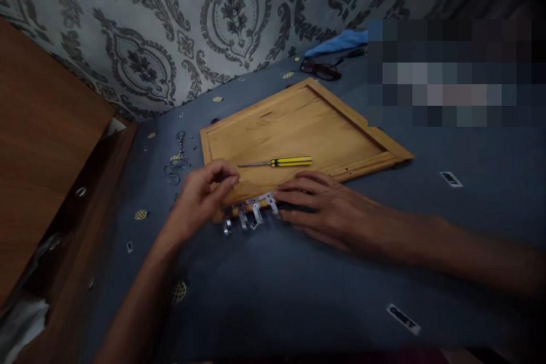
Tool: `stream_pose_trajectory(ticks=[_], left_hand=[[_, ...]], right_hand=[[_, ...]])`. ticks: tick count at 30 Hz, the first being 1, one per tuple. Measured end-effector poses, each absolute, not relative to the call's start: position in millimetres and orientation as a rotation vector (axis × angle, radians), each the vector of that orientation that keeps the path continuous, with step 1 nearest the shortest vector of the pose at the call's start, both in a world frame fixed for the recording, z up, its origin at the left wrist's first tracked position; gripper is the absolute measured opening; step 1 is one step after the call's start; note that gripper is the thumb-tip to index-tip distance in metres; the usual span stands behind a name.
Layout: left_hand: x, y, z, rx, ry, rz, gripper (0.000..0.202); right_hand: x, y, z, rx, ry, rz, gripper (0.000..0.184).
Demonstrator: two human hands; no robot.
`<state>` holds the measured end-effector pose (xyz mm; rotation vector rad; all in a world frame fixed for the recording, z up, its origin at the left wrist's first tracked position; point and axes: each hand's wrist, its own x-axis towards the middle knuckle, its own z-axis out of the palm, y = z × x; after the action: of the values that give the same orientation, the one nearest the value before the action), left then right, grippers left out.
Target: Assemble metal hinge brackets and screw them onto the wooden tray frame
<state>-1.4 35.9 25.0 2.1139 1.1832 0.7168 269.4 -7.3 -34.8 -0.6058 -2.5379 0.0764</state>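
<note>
A wooden panel (273,131) with a raised frame lies on the blue patterned cloth. Along its near edge sits a metal hook rail (256,207), its shiny hooks hanging over the side. My right hand (318,207) rests with outstretched fingers across the rail's right end and the panel edge. Over the panel's near left corner is my left hand (209,193), thumb and forefinger drawn together; whatever is between them is too small to make out. A screwdriver (292,161) with a yellow and black handle lies on the panel just beyond both hands.
Loose metal hooks (173,173) and small bits lie left of the panel. Dark glasses (322,69) and a blue cloth (336,42) are at the back. Wooden furniture (51,142) borders the left side, and a patterned wall (191,17) rises behind. A pixelated patch covers the upper right.
</note>
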Motion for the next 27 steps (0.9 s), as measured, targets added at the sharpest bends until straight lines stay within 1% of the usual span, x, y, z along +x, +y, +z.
stream_pose_trajectory(ticks=[4,8,15,27], left_hand=[[28.2,33.4,28.7,2.112,1.02,0.508,0.011],[36.9,38.2,26.5,2.175,1.019,0.344,0.011],[31.8,43.7,18.5,2.248,1.008,0.364,0.009],[35.6,43.6,20.8,2.335,0.986,0.24,0.009]], right_hand=[[269.5,-6.2,-41.1,-0.605,-2.523,0.03,0.026],[268.9,-7.2,-41.8,-0.623,-2.503,-0.027,0.025],[268.6,-7.7,-44.1,-0.634,-2.503,-0.022,0.022],[270.0,-7.9,-43.6,-0.63,-2.5,-0.012,0.027]])
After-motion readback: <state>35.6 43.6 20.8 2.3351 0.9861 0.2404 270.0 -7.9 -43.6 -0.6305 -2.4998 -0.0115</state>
